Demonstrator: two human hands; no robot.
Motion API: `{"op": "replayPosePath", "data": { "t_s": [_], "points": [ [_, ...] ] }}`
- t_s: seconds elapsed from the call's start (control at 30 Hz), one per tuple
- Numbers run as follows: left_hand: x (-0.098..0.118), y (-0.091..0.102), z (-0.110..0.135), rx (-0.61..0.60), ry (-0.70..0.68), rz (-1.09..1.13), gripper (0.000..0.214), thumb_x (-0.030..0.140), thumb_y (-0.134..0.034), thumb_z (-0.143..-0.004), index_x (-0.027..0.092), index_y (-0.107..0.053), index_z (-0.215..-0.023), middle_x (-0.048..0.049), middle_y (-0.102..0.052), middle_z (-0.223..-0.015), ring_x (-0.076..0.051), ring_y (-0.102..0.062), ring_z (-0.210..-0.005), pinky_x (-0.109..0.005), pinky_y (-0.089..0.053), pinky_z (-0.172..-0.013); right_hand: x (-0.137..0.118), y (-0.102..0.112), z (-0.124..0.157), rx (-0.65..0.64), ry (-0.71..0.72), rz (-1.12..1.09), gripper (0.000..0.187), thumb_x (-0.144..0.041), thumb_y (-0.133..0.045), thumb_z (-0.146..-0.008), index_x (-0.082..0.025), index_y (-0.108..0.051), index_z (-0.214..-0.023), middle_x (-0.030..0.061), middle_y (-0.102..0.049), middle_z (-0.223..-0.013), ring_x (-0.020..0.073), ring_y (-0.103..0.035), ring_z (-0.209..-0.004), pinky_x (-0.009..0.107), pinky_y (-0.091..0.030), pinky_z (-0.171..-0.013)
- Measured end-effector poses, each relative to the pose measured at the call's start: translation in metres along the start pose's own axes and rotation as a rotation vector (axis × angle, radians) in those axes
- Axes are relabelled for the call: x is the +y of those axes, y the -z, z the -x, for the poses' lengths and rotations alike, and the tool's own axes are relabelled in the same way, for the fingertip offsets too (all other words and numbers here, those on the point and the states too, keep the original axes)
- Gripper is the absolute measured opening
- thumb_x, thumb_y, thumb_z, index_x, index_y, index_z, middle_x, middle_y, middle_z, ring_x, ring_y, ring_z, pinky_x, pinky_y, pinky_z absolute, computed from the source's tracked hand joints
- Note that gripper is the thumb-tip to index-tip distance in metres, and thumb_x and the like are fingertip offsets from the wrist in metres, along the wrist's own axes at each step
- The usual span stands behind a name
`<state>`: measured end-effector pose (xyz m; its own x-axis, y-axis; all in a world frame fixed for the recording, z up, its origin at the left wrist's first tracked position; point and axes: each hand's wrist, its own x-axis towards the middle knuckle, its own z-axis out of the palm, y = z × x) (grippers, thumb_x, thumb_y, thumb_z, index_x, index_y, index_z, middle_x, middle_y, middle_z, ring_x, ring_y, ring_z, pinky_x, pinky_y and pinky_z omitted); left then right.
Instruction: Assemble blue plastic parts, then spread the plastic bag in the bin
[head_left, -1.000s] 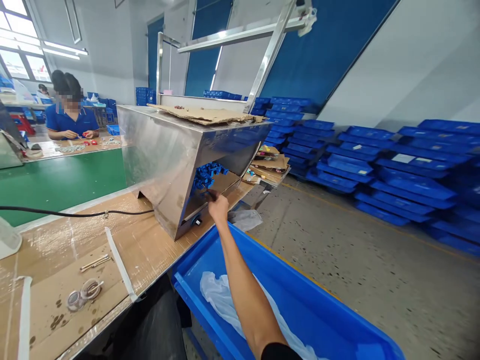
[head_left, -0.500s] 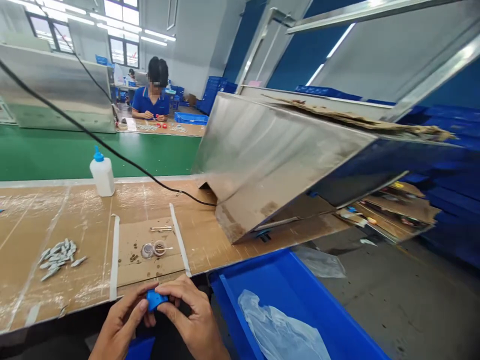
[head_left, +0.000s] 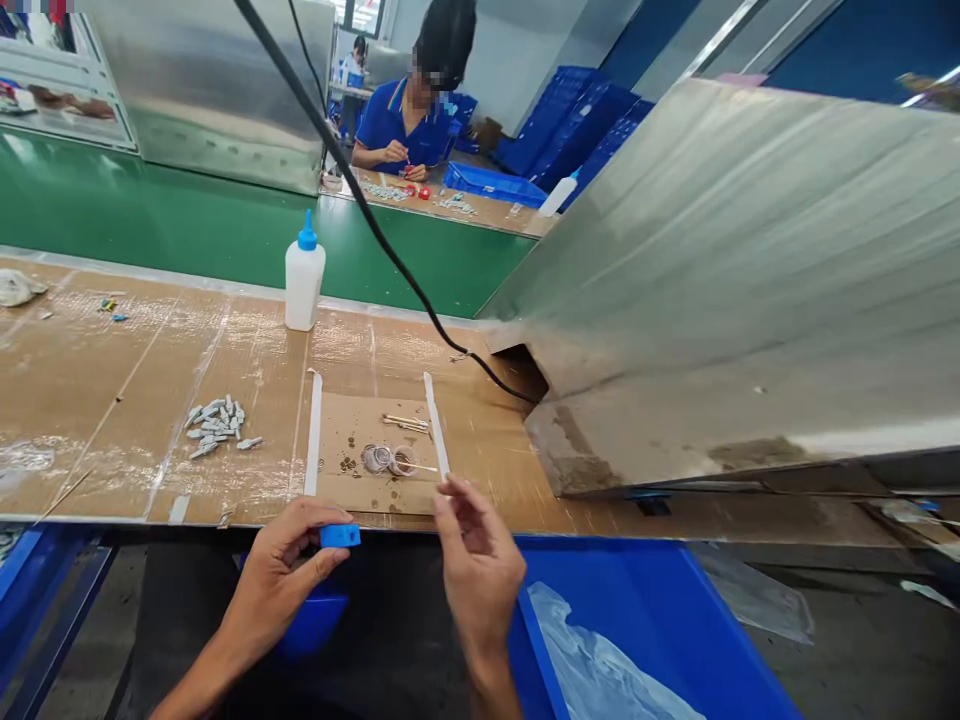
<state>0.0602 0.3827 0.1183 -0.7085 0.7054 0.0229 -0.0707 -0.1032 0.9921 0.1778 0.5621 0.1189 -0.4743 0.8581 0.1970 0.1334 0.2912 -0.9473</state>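
The left hand (head_left: pixel 277 565) grips one small blue block (head_left: pixel 340 536) between thumb and fingers, just in front of the table edge. The right hand (head_left: pixel 484 565) is half open, its fingers loosely curled with nothing visible in them, its fingertips near the end of one thin stick (head_left: pixel 421 467); whether they touch it, I cannot tell.

That stick lies across the right-hand one of two small round pots (head_left: pixel 376 459), set side by side on a cardboard sheet (head_left: pixel 336 415) between two white tape strips (head_left: pixel 313 440). Behind them lies one bundle of sticks (head_left: pixel 406 423), too close together to count. To the left sits one pile of grey pieces (head_left: pixel 217 425) — more than ten, overlapping — with one piece slightly apart.

Farther back stands one white bottle (head_left: pixel 304 290) with a blue cap. One metal housing (head_left: pixel 712 280) rises on the right; below it, one blue bin (head_left: pixel 645 600) holds a clear bag (head_left: pixel 585 650). Across the green surface (head_left: pixel 225 225), one co-worker (head_left: pixel 397 125) in a blue shirt bends over two hands at work.
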Motion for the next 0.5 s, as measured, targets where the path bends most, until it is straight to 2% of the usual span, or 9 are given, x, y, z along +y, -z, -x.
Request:
{"op": "replayPosePath", "data": {
  "t_s": [0.07, 0.17, 0.27, 0.4, 0.5],
  "points": [
    [0.001, 0.005, -0.004, 0.033, 0.002, 0.002, 0.022, 0.025, -0.075, -0.089, 0.033, -0.079, -0.109, -0.0031, -0.068, -0.111, -0.018, -0.067, -0.107, -0.021, -0.057, -0.090, 0.010, 0.002, -0.014, 0.058, -0.065, 0.069, 0.038, -0.046, -0.075, -0.088, -0.020, -0.074, -0.117, 0.0059, -0.074, -0.103, 0.0178, -0.066, -0.087, 0.029, -0.054, -0.081],
    [0.000, 0.008, -0.011, 0.053, 0.027, 0.006, 0.024, 0.024, -0.074, -0.090, 0.034, -0.079, -0.111, -0.0033, -0.068, -0.116, -0.017, -0.069, -0.106, -0.022, -0.058, -0.088, 0.018, 0.002, -0.029, -0.031, -0.090, 0.110, 0.043, -0.051, -0.075, -0.086, -0.018, -0.076, -0.113, 0.0063, -0.074, -0.096, 0.0182, -0.065, -0.082, 0.030, -0.052, -0.075],
    [0.000, 0.007, -0.017, 0.050, 0.042, 0.006, 0.025, 0.023, -0.072, -0.091, 0.035, -0.079, -0.111, -0.0028, -0.070, -0.119, -0.017, -0.070, -0.107, -0.023, -0.059, -0.089, 0.017, -0.002, -0.035, -0.080, -0.073, 0.106, 0.037, -0.049, -0.075, -0.087, -0.017, -0.079, -0.106, 0.0061, -0.075, -0.092, 0.0180, -0.065, -0.079, 0.029, -0.051, -0.071],
    [0.000, 0.006, -0.021, 0.036, 0.031, -0.061, 0.026, 0.023, -0.071, -0.092, 0.037, -0.078, -0.112, -0.0012, -0.072, -0.121, -0.017, -0.066, -0.116, -0.023, -0.057, -0.095, 0.006, -0.009, -0.038, -0.130, -0.027, 0.106, 0.026, -0.043, -0.075, -0.088, -0.021, -0.080, -0.100, 0.0038, -0.075, -0.093, 0.0164, -0.064, -0.077, 0.027, -0.049, -0.069],
    [0.002, 0.006, -0.024, 0.025, 0.010, -0.157, 0.027, 0.022, -0.069, -0.093, 0.038, -0.077, -0.113, -0.0002, -0.073, -0.121, -0.018, -0.064, -0.121, -0.025, -0.053, -0.100, -0.003, -0.012, -0.041, -0.160, 0.118, 0.156, 0.016, -0.036, -0.073, -0.091, -0.023, -0.079, -0.098, 0.0027, -0.074, -0.095, 0.0159, -0.062, -0.080, 0.027, -0.048, -0.070]
  ]
}}
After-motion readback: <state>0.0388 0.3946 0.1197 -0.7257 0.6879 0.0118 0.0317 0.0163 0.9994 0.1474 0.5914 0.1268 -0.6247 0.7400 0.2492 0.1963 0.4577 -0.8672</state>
